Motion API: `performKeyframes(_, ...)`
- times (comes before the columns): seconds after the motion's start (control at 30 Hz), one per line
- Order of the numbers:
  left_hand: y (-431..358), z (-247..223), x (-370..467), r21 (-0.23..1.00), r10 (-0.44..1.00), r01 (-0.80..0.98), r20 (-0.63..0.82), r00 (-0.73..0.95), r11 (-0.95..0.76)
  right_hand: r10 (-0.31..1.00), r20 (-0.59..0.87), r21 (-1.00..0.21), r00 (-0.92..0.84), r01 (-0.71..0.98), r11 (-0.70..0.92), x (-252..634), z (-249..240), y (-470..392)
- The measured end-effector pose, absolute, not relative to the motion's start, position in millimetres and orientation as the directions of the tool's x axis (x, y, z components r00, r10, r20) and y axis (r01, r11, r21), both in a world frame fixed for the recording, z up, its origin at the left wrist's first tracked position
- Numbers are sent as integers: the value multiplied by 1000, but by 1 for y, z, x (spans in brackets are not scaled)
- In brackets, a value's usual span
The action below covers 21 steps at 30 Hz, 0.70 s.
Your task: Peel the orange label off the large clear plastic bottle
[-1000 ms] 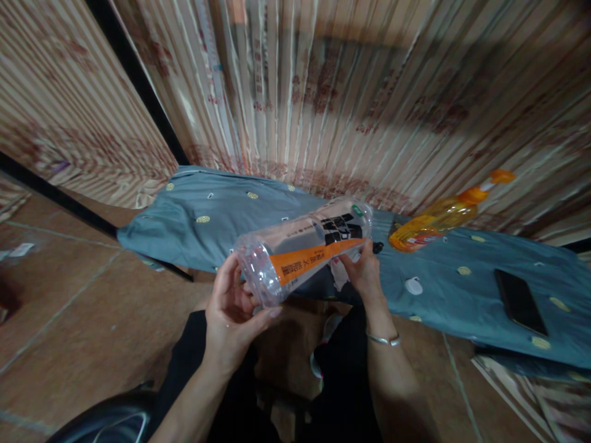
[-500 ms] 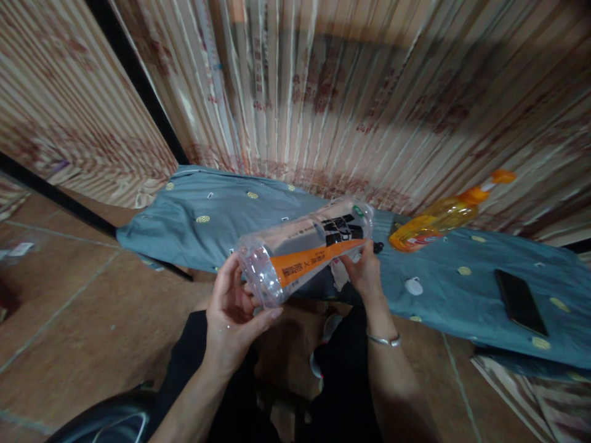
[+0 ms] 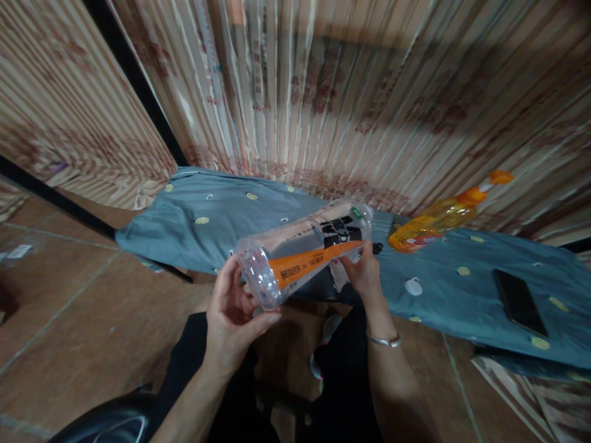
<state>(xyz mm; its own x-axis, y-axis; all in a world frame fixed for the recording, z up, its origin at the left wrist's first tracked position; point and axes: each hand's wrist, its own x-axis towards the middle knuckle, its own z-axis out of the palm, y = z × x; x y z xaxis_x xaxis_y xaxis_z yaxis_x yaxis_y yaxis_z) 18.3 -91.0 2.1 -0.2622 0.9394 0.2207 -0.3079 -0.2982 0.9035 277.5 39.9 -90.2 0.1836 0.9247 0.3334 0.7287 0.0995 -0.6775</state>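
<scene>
A clear plastic bottle [image 3: 307, 243] with an orange and black label is held on a slant above the bench, its right end farther from me and higher in view. Round its left end curve the fingers and thumb of my left hand [image 3: 233, 326]. My right hand [image 3: 367, 277] grips the lower edge near the right end, the thumb on the label side and some fingers hidden. Beyond that hand a pump bottle of orange liquid [image 3: 429, 224] appears tilted in view. A small white round lid-like piece [image 3: 413, 286] lies to the right of my right wrist.
A blue-grey cloth [image 3: 221, 203] covers the long bench. On its right part lies a black phone [image 3: 519, 301]. Striped curtains [image 3: 295, 92] hang behind it, and a black metal post [image 3: 133, 80] rises at left. A black rounded object [image 3: 111, 418] stands at lower left.
</scene>
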Motion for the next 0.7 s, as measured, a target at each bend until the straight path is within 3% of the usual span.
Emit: performKeyframes(0.7, -90, -11, 13, 927, 951, -299, 145, -272, -227, 932, 311, -735, 188, 669, 111, 271, -83, 36)
